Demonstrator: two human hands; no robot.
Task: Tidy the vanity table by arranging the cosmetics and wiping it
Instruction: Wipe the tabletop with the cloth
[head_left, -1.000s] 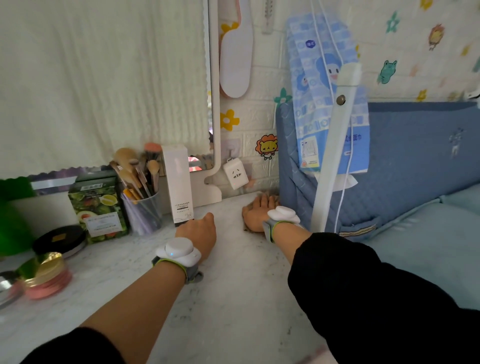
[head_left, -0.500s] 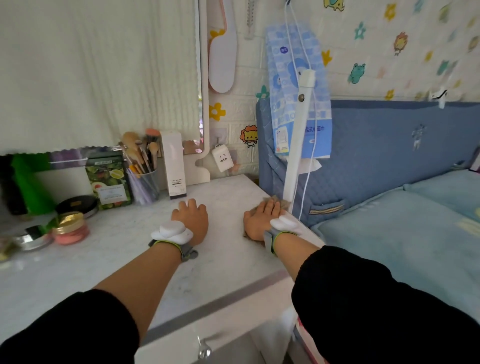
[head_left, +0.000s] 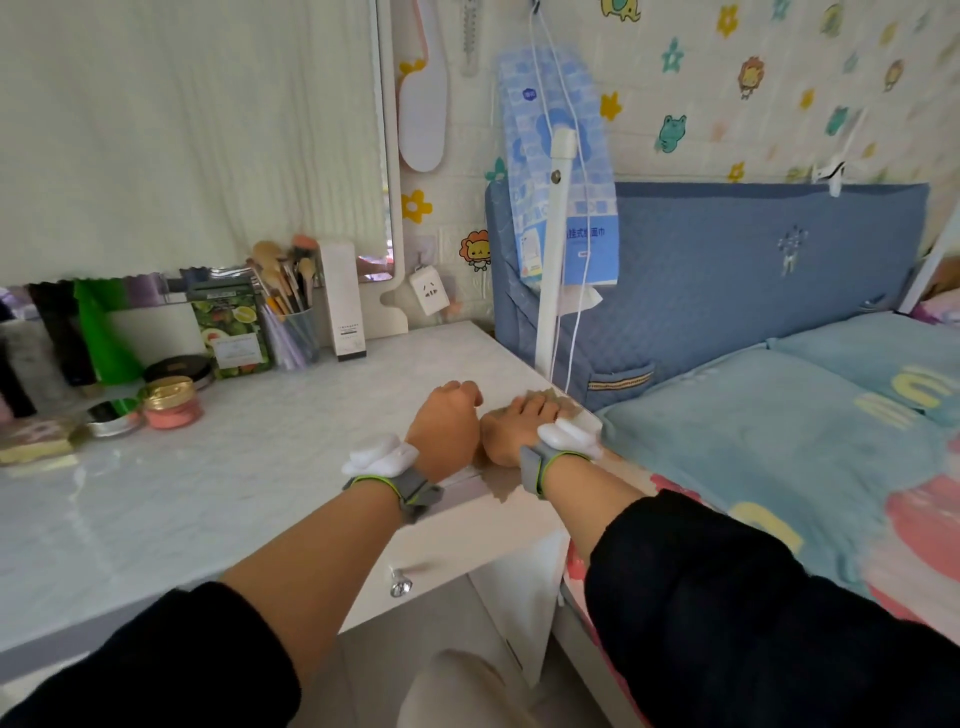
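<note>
The white marbled vanity table (head_left: 218, 467) fills the left half of the view. My right hand (head_left: 514, 426) lies flat on a brownish cloth (head_left: 563, 404) at the table's front right corner, pressing it down. My left hand (head_left: 444, 426) rests beside it with fingers curled, holding nothing that I can see. Cosmetics stand along the back left: a tall white box (head_left: 343, 301), a cup of makeup brushes (head_left: 291, 312), a green fruit-print box (head_left: 231, 330), a pink jar with a gold lid (head_left: 170, 401) and a black compact (head_left: 176, 370).
A mirror (head_left: 208, 130) stands behind the cosmetics. A bed with a blue padded headboard (head_left: 753, 270) and a light blue blanket (head_left: 779, 441) adjoins the table's right edge. A white pole (head_left: 553, 249) and a hanging tissue pack (head_left: 563, 166) stand between them. A drawer knob (head_left: 400, 586) sits below the front edge.
Both hands have slid from the back of the table toward its front right corner, the right hand dragging the cloth along. The left hand's fingers have curled in.
</note>
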